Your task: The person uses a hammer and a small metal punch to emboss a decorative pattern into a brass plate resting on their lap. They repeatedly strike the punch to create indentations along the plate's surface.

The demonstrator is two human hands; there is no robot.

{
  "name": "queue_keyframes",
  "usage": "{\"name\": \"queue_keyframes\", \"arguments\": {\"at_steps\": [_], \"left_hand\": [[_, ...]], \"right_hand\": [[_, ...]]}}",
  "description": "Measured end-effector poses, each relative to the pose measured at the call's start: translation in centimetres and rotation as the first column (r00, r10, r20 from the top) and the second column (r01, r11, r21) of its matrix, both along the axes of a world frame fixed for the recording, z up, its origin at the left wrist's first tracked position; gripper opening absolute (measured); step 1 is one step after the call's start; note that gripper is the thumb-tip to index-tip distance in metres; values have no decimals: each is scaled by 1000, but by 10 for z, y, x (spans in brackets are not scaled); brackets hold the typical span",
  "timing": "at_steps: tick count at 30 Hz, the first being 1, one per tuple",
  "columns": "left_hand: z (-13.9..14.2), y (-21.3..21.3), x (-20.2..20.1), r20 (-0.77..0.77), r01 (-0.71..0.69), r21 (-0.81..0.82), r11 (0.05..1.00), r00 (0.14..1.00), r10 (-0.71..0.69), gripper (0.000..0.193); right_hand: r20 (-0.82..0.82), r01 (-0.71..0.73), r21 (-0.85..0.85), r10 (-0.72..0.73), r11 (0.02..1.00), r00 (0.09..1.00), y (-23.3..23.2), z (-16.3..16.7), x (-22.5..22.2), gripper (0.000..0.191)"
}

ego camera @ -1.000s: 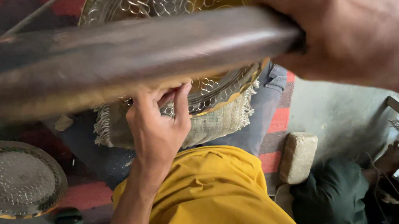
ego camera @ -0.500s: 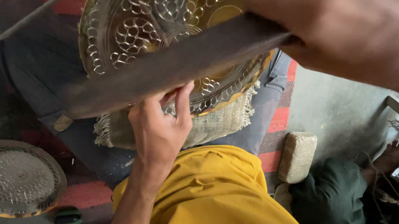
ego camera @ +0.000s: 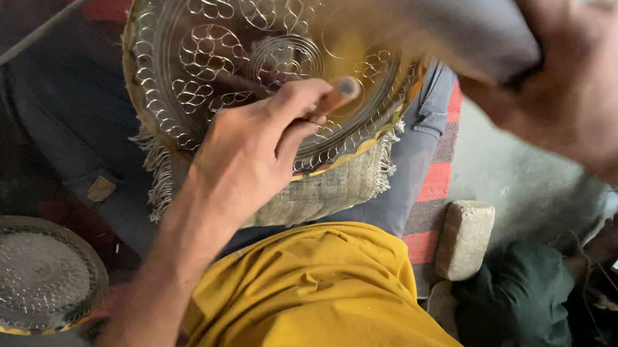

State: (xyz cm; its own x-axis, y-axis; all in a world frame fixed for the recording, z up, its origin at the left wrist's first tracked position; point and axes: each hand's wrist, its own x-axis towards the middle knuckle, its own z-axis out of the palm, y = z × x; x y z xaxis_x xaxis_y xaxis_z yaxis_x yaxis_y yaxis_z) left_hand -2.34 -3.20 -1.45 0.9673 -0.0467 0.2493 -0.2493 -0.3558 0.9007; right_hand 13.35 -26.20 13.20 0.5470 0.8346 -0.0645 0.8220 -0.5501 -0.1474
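On my lap, over a fringed cushion (ego camera: pixel 328 191), lies the patterned brass tray (ego camera: pixel 225 47), and my left hand (ego camera: pixel 256 149) is clenched on a punch (ego camera: pixel 338 94) whose tip stands on the tray's face. Up at the right, my right hand (ego camera: pixel 572 77) is wrapped tight around a blurred hammer (ego camera: pixel 431 8) above the tray, well apart from the left. Two more trays (ego camera: pixel 18 274) lie on the floor to my left.

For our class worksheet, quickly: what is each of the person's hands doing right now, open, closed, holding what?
Left hand: closed on a thin punch tool set against the engraved brass tray.
Right hand: closed on a blurred mallet handle.
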Motion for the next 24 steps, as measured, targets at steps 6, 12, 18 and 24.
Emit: {"name": "queue_keyframes", "arguments": {"at_steps": [6,12,18,24], "left_hand": [[14,8,25,-195,329,140,934,934,-299,39],[32,7,52,-167,503,389,772,862,-478,61],[42,5,68,-233,632,465,619,763,-603,50],[43,-10,76,-281,691,544,477,685,-672,38]], "right_hand": [[-154,315,175,-290,933,944,-47,-50,-33,29],[-262,522,378,-452,765,853,-69,-100,-93,25],[-438,732,475,-591,488,678,-71,-148,-157,22],[-244,659,494,-637,567,731,-78,-187,-193,27]]}}
